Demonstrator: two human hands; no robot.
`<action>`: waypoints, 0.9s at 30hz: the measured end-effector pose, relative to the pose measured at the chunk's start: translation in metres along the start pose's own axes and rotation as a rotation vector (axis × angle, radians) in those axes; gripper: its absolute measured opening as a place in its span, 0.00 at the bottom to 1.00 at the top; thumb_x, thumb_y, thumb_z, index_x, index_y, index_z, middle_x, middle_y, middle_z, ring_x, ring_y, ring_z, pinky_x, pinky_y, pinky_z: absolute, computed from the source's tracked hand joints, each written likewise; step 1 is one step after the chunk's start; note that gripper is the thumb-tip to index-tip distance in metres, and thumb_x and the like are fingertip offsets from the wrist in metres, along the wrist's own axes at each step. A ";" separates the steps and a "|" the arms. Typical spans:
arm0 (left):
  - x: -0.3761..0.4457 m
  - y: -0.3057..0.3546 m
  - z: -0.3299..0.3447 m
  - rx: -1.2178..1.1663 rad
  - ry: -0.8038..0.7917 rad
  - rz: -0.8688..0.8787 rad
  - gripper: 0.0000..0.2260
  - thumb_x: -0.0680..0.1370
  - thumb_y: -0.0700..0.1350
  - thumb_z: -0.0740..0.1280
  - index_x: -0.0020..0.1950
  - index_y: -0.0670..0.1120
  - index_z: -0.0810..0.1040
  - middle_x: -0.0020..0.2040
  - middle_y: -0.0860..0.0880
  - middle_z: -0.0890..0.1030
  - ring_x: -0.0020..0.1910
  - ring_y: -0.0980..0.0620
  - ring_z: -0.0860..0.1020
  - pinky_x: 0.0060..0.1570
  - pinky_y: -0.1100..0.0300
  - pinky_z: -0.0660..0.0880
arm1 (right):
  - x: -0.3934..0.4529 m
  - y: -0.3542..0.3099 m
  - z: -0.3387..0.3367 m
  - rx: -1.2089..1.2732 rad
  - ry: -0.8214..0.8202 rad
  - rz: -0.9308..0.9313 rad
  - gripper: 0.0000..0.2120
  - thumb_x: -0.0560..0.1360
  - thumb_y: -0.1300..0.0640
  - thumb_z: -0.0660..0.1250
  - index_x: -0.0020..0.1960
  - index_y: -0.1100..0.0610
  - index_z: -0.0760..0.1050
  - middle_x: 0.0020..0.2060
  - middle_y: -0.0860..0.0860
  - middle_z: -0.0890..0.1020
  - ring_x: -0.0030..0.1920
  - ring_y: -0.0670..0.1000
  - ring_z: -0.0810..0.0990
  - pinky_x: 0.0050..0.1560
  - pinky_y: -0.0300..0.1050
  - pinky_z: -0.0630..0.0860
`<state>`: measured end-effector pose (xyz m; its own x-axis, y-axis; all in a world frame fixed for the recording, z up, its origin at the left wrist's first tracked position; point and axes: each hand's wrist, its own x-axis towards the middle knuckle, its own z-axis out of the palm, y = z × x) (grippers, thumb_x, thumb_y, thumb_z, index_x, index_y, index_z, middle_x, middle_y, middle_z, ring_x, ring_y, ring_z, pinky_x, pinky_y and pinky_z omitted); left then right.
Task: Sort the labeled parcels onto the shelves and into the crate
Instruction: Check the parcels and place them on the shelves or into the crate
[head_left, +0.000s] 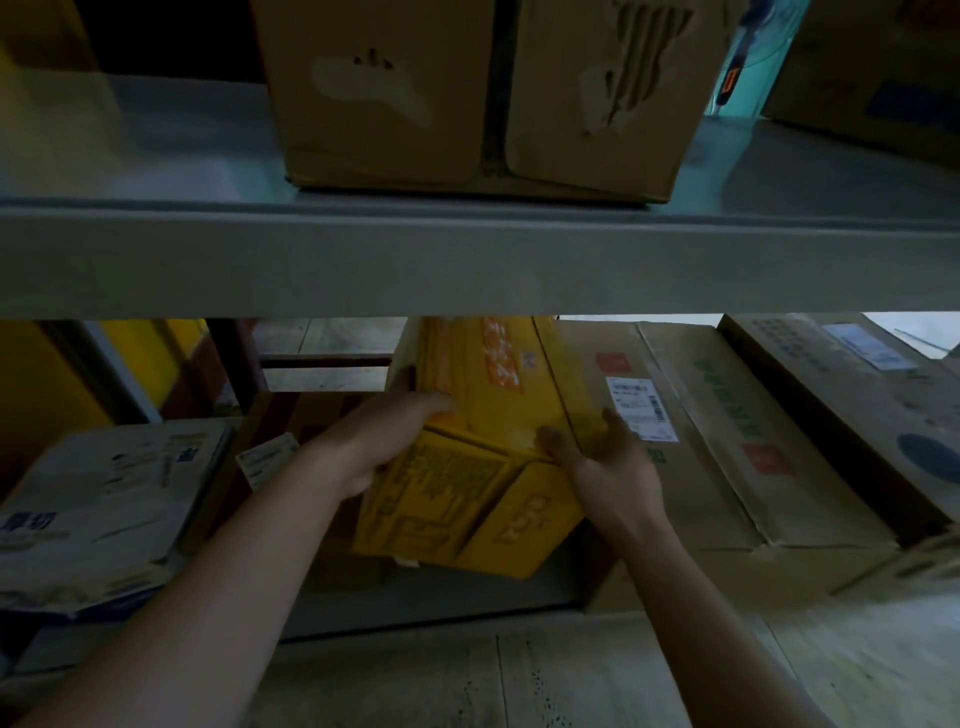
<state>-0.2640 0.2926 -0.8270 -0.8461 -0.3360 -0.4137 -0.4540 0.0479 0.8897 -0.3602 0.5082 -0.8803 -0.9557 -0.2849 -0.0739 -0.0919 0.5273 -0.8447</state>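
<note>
A yellow cardboard parcel (483, 441) with orange print sits tilted in the lower shelf bay, its far end under the grey shelf beam (467, 260). My left hand (384, 441) grips its left near corner, fingers curled over the top edge. My right hand (608, 457) lies against its right side with the fingers fairly straight and the thumb on the top face. To the parcel's right, a brown box (675, 467) with a white barcode label (641, 408) touches it.
A large brown box (478, 93) stands on the upper shelf. More brown boxes (857, 405) fill the lower bay at the right. A white and blue parcel (104, 504) lies at the lower left. Pale floor boards (519, 675) show below.
</note>
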 end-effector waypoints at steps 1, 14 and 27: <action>-0.003 0.001 -0.002 -0.014 0.006 0.015 0.09 0.81 0.53 0.65 0.61 0.60 0.72 0.54 0.50 0.82 0.53 0.48 0.81 0.48 0.53 0.74 | 0.001 -0.005 -0.004 0.021 0.027 -0.030 0.44 0.68 0.27 0.69 0.77 0.47 0.62 0.67 0.51 0.75 0.64 0.57 0.78 0.62 0.56 0.77; 0.012 -0.036 -0.012 -0.014 0.231 -0.097 0.20 0.78 0.52 0.69 0.68 0.49 0.71 0.57 0.47 0.80 0.53 0.45 0.80 0.57 0.46 0.77 | -0.020 -0.019 0.001 0.267 0.004 -0.311 0.17 0.78 0.48 0.70 0.57 0.29 0.69 0.57 0.41 0.79 0.52 0.38 0.81 0.48 0.36 0.79; 0.010 -0.062 0.003 0.205 0.246 -0.144 0.30 0.78 0.56 0.68 0.76 0.46 0.64 0.69 0.44 0.73 0.64 0.44 0.73 0.57 0.54 0.71 | -0.034 0.013 0.026 0.308 -0.076 -0.248 0.24 0.78 0.49 0.71 0.58 0.19 0.68 0.57 0.39 0.83 0.55 0.43 0.83 0.54 0.53 0.83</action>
<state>-0.2450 0.2889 -0.8871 -0.6883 -0.5682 -0.4511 -0.6314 0.1630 0.7581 -0.3214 0.5044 -0.9024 -0.8908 -0.4375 0.1229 -0.2178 0.1735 -0.9605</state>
